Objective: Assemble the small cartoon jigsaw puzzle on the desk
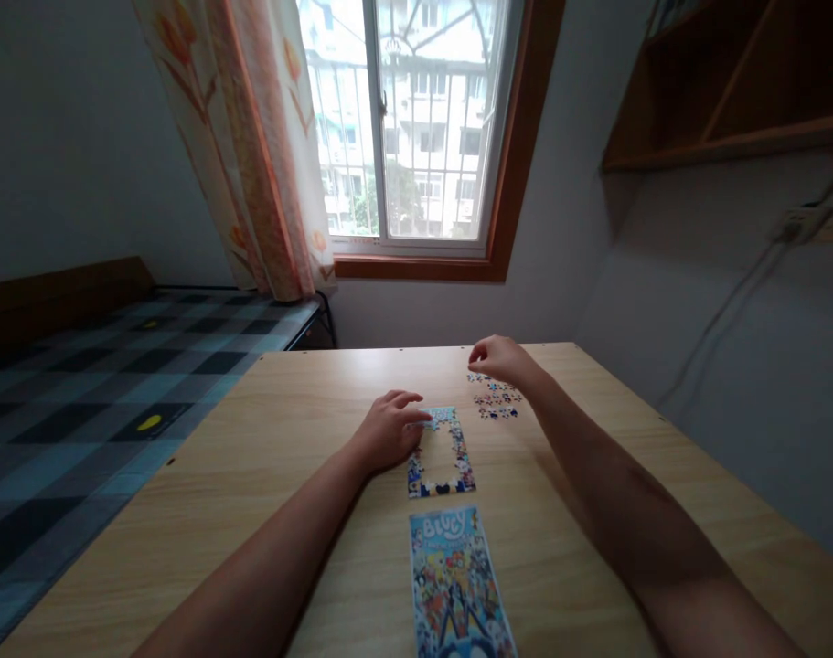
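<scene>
A puzzle border (466,461) lies on the wooden table, its frame joined around a bare middle and its top part filled in. My left hand (390,429) rests at its upper left edge, fingers apart, holding nothing. Loose puzzle pieces (498,399) lie in rows to the right and farther back. Over the far end of those rows is my right hand (496,358), fingers pinched together; whatever is between the fingertips is too small to make out. Nearer to me lies a colourful Bluey picture sheet (455,585), flat on the table.
The light wooden table (251,439) reaches toward the wall under a window (430,137). A bed with a checked cover (114,384) stands at the left, beside a curtain (251,146). A wooden shelf (731,137) hangs at the upper right.
</scene>
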